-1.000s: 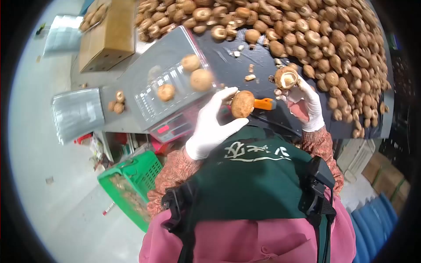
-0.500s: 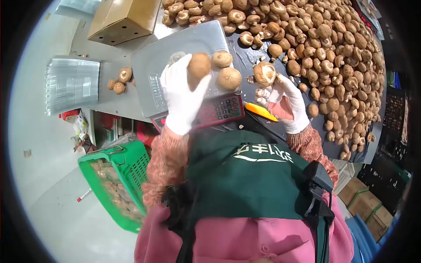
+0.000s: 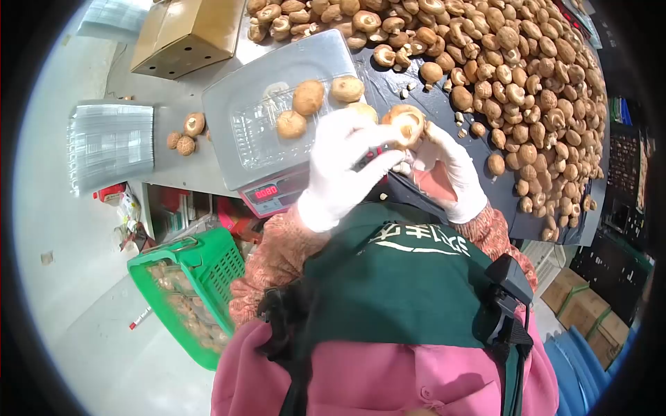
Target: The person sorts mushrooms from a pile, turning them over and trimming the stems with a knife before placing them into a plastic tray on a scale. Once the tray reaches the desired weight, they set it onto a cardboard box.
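Observation:
On the scale's metal plate [image 3: 229, 111], a clear plastic tray [image 3: 253, 142] bears several brown mushrooms [image 3: 308, 97]. My left hand [image 3: 343, 166], white-gloved, reaches across the scale's right side, thumb and forefinger apart, fingertips at a large mushroom [image 3: 401, 119] with its underside up. That mushroom is gripped at its right edge by my right hand [image 3: 454, 170], whose glove leaves part of the palm bare. Another mushroom on the plate is partly hidden behind my left fingers. Red digits glow on the scale display [image 3: 266, 193].
A large mushroom pile [image 3: 527, 90] covers the right and back of the table. At left are stacked plastic trays [image 3: 111, 145], a cardboard box [image 3: 184, 38] and loose mushrooms [image 3: 185, 145]. Below stands a green basket [image 3: 201, 260] with packed mushrooms.
My left hand has let go of a mushroom, now lying in the tray, and moved right to the mushroom in my right hand. The yellow-handled tool is now out of sight.

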Demonstrator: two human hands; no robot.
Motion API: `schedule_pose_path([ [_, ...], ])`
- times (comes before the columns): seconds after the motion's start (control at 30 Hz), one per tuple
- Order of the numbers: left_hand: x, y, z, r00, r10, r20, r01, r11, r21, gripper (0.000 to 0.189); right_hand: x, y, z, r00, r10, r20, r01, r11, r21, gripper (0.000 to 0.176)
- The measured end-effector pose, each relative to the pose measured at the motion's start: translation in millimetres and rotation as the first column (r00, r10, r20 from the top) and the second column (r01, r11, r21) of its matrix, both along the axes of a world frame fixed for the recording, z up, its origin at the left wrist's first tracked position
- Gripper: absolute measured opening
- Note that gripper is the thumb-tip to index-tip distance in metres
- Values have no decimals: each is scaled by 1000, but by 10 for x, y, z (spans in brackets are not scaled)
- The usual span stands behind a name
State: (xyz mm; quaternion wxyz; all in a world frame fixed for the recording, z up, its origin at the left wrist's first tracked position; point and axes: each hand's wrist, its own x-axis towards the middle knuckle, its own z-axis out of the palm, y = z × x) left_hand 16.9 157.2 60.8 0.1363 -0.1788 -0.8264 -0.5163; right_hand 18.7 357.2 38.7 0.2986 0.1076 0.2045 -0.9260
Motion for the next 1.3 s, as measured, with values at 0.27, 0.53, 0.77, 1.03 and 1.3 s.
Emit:
schedule_pose_path([
  [0.27, 293, -133, -4, 994, 80, -74, -77, 996, 51, 19, 84, -261, 161, 998, 15, -59, 2, 960, 279, 42],
  [0.53, 1103, -1059, -386, 975, 171, 142, -64, 829, -555, 25, -335, -784, 162, 197, 730, -655, 912, 110, 396, 38],
  [0.77, 1930, -1527, -744, 687, 352, 635, 350, 605, -715, 18, -237, -604, -17, 194, 833, -518, 924, 23, 382, 32],
  [1.03, 1499, -1462, -347, 693, 528, 492, -40, 709, -704, 26, 800, 1215, -678, 759, 474, -446, 645, -457, 612, 29],
  [1.3, 476, -291, 356, 880, -24, 475, 161, 955, -250, 28, 777, 1669, -1096, 929, 48, -366, 269, -767, 582, 62],
])
